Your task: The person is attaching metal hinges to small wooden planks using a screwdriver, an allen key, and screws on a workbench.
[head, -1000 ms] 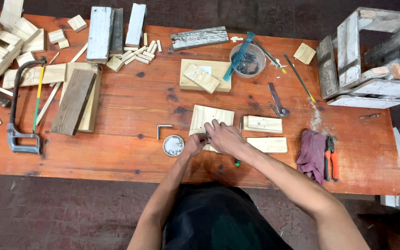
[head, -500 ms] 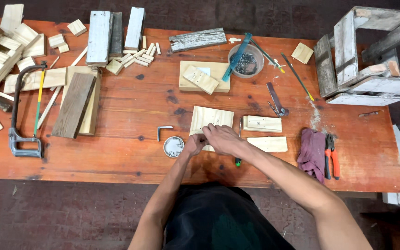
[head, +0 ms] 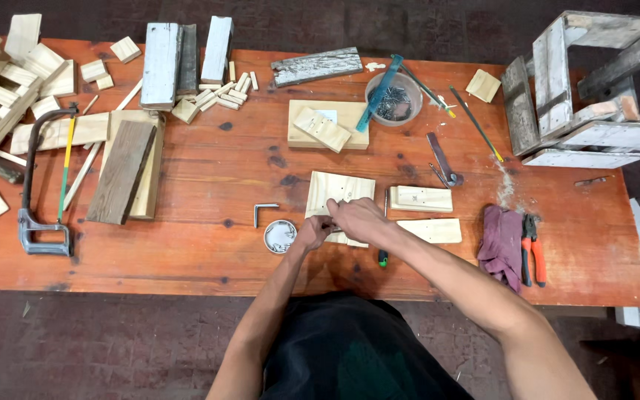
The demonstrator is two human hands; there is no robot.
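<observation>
Reddish wooden workbench (head: pixel 187 244) cluttered with offcuts, where left hand (head: pixel 311 233) and right hand (head: pixel 357 217) pinch something too small to identify against the near edge of a pale square board (head: pixel 341 194), just right of a small round tin (head: pixel 281 236) an elbow might knock.

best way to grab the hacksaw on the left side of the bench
Take the hacksaw by its grey handle at the end nearest the person, coming from above and from the bench's near edge. It lies flat with the frame running away from the person, the handle end sits clear of the dark plank beside it, and gripping there keeps fingers off the blade side.
</observation>
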